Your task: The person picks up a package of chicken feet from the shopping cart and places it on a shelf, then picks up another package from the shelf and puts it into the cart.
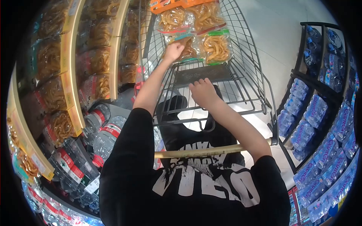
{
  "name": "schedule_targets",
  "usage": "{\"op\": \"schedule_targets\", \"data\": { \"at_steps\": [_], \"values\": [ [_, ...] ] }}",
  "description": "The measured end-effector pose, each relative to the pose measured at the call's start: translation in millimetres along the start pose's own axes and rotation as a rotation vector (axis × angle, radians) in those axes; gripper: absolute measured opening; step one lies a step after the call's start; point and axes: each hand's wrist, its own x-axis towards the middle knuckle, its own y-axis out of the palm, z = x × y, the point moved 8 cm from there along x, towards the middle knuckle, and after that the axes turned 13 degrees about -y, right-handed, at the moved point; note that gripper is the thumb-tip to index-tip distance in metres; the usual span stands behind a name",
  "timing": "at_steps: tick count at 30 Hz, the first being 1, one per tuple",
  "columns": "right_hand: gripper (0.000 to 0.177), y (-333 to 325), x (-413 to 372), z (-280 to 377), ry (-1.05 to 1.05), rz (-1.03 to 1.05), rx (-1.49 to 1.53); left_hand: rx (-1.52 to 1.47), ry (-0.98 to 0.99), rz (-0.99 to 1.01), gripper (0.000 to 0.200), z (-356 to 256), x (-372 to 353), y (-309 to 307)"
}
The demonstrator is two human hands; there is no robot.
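Observation:
My left hand is closed on the edge of a clear bag of brown twisted snacks inside the metal shopping cart. Right beside it lies a green-edged bag of fried dough twists. Farther into the basket are two more twist bags, a red-edged one and another, with orange packaging beyond them. Just behind the dark seat panel of the cart, my right hand hovers or rests with loosely bent fingers. I see nothing held in it.
Left of the cart, shelves hold bagged twists, with large water bottles below. Packs of bottled water fill dark racks on the right. The cart's handle crosses in front of my body. Pale floor tiles run along the right.

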Motion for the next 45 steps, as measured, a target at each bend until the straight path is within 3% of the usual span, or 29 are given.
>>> {"op": "schedule_targets", "data": {
  "at_steps": [7, 10, 12, 13, 14, 16, 18, 20, 21, 22, 23, 24, 26, 27, 28, 32, 34, 35, 36, 38, 39, 40, 42, 43, 44, 45],
  "values": [
    [0.021, 1, 3, -2, -0.02, 0.033, 0.065, -0.138, 0.151, 0.111, 0.022, -17, -57, -78],
    [0.024, -12, 6, 0, -0.03, -0.116, 0.139, -0.193, 0.245, 0.114, 0.015, -55, -98, -117],
    [0.032, -15, 11, -2, -0.009, -0.096, 0.184, -0.73, 0.058, 0.346, 0.013, -78, -128, -137],
    [0.036, -20, 16, -6, 0.001, -0.225, 0.328, -1.069, -0.05, 0.446, 0.009, -86, -140, -143],
    [0.041, -23, 19, -11, 0.006, -0.352, 0.477, -1.064, -0.032, 0.424, 0.009, -96, -154, -158],
    [0.044, -30, 24, -9, -0.012, -0.382, 0.565, -1.426, -0.051, 0.466, 0.007, -108, -183, -184],
    [0.043, -26, 28, -12, 0.051, -0.471, 1.313, -1.549, 0.081, 0.529, 0.006, -112, -208, -207],
    [0.044, -46, 21, -3, 0.051, -0.49, 1.438, -1.671, 0.322, 0.716, 0.019, -138, -242, -228],
    [0.046, -62, 12, 10, 0.075, -0.446, 1.56, -1.664, 0.336, 0.701, 0.019, -147, -257, -236],
    [0.049, -67, 7, 19, 0.102, -0.396, 1.681, -1.76, 0.234, 0.538, 0.019, -145, -265, -244],
    [0.057, -66, 11, 30, -0.01, -0.279, 1.904, -1.849, 0.131, 0.371, 0.019, -138, -274, -249],
    [0.057, -73, 9, 39, -0.026, -0.272, 1.9, -1.846, 0.144, 0.358, 0.019, -140, -284, -249],
    [0.065, -92, -3, 67, -0.028, -0.168, 1.963, -1.816, 0.255, 0.604, 0.013, -159, -305, -244],
    [0.075, -99, -7, 75, -0.037, -0.122, 1.938, -1.762, 0.399, 0.783, 0.015, -174, -316, -243],
    [0.075, -95, -6, 75, -0.038, -0.12, 1.944, -1.761, 0.394, 0.78, 0.015, -174, -322, -239],
    [0.088, -120, -18, 71, -0.051, -0.222, 1.78, -1.466, 0.228, 0.651, 0.016, -179, -344, -224],
    [0.087, -129, -27, 79, -0.183, -0.078, 1.926, -0.895, 0.143, 0.528, 0.019, -195, -356, -214],
    [0.086, -129, -31, 86, -0.226, 0.035, 2.142, -0.798, 0.183, 0.567, 0.02, -204, -360, -207],
    [0.086, -135, -36, 94, -0.218, 0.034, 2.144, -0.712, 0.168, 0.56, 0.019, -207, -362, -198],
    [0.09, -160, -41, 95, -0.185, -0.311, 2.304, -0.393, 0.365, 0.494, 0.019, -224, -374, -182],
    [0.087, -156, -36, 88, -0.216, -0.287, 2.367, -0.244, 0.38, 0.471, 0.019, -239, -387, -178],
    [0.087, -162, -41, 87, -0.215, -0.291, 2.36, -0.179, 0.461, 0.382, 0.018, -247, -393, -169],
    [0.09, -189, -57, 95, -0.44, -0.28, 2.321, 0.035, 0.566, 0.231, 0.018, -261, -408, -162],
    [0.094, -186, -60, 84, -0.225, -0.448, 2.326, 0.038, 0.553, 0.235, 0.013, -262, -412, -162],
    [0.094, -186, -62, 84, -0.224, -0.454, 2.328, 0.04, 0.555, 0.239, 0.013, -260, -417, -160],
    [0.094, -193, -44, 73, -0.231, -0.462, 2.326, -0.115, 0.522, 0.027, 0.009, -252, -416, -179]
  ]
}}
